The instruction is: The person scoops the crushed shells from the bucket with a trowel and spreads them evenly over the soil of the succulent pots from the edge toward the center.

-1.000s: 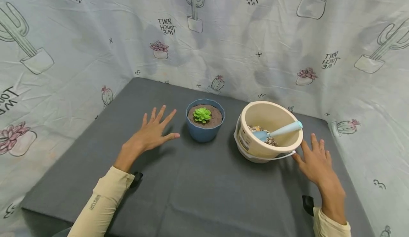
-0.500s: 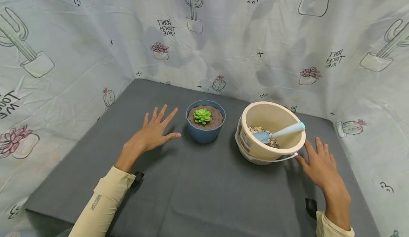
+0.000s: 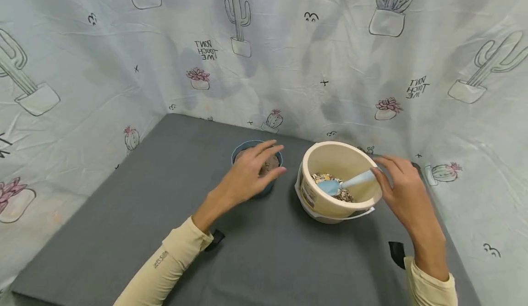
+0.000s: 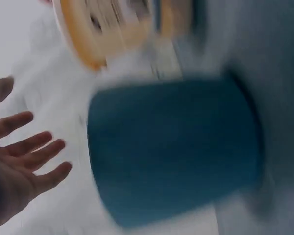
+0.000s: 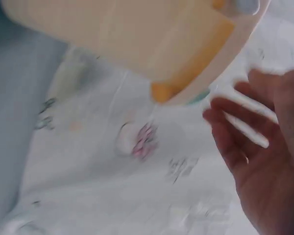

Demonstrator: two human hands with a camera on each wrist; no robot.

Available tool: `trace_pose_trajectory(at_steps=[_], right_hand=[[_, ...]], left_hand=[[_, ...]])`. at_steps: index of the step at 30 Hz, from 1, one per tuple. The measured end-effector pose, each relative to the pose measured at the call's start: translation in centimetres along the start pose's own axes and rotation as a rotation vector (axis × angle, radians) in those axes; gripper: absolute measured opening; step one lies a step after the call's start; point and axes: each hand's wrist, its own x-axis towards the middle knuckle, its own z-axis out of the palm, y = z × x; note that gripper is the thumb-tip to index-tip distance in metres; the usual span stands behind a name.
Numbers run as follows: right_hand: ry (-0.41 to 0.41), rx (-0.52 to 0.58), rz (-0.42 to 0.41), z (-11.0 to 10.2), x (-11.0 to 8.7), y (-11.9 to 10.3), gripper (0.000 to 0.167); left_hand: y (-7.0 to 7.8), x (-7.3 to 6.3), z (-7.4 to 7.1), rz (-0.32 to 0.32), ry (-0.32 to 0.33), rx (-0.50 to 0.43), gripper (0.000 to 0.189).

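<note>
My left hand [image 3: 245, 171] is over the blue flowerpot [image 3: 267, 189], its fingers spread and loosely bent, holding nothing. In the left wrist view that hand stays apart from the pot's side. Brown soil [image 3: 270, 163] shows in the pot; the green succulent is hidden behind the hand. A light-blue trowel [image 3: 356, 178] leans inside the cream bucket [image 3: 343, 211], blade down in mixed gravel [image 3: 344, 196]. My right hand [image 3: 406, 196] hovers at the bucket's right rim, fingertips beside the trowel's handle end. From the right wrist, its bent fingers appear apart from rim and handle.
A grey cloth-covered table [image 3: 264, 251] carries the pot and bucket. Printed cactus fabric [image 3: 280, 63] hangs behind and at both sides. The bucket's white bail [image 3: 359, 215] hangs down its near side.
My left hand has moved right, from the table beside the pot to over it. My right hand has risen from the bucket's side towards the trowel handle. Pot and bucket stay put.
</note>
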Motion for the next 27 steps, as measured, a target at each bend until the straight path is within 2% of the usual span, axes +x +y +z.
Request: trace_pose_trajectory(at_steps=[3,6,8,9,11,16,19,21,23,27], right_hand=[[-0.208,-0.071,-0.095,0.6,1.8,-0.3,0.028],[-0.423,-0.172,-0.081,1.1,2.9,-0.5,0.026],[-0.500,-0.224,-0.063,1.4,3.3,-0.5,0.020],[-0.506,-0.240,-0.069,1.4,3.4,-0.5,0.017],[-0.458,-0.268,-0.108,1.6,3.4,-0.4,0.015],[-0.183,-0.400,-0.253,1.5,3.8,-0.4,0.030],[-0.098,-0.475,-0.315,1.9,4.3,-0.6,0.032],[-0.090,-0.505,-0.340,2.5,4.6,-0.7,0.034],[-0.121,-0.510,-0.335,3.1,4.7,-0.8,0.035],[-0.237,-0.451,-0.250,3.6,4.6,-0.6,0.031]], left_hand=[[1.6,1.4,2.2,-0.010,-0.128,-0.043,0.066],[2.6,2.3,4.2,-0.045,-0.232,-0.080,0.075],[2.9,2.5,5.2,-0.061,-0.269,-0.110,0.076],[3.1,2.6,5.6,-0.064,-0.278,-0.123,0.076],[3.2,2.6,6.1,-0.062,-0.276,-0.142,0.073],[3.3,2.8,6.2,-0.061,-0.242,-0.161,0.070],[3.3,2.8,6.2,-0.066,-0.237,-0.161,0.071],[3.3,2.7,6.3,-0.070,-0.236,-0.161,0.073],[3.2,2.7,6.4,-0.073,-0.233,-0.163,0.074],[3.2,2.7,6.6,-0.067,-0.228,-0.174,0.076]])
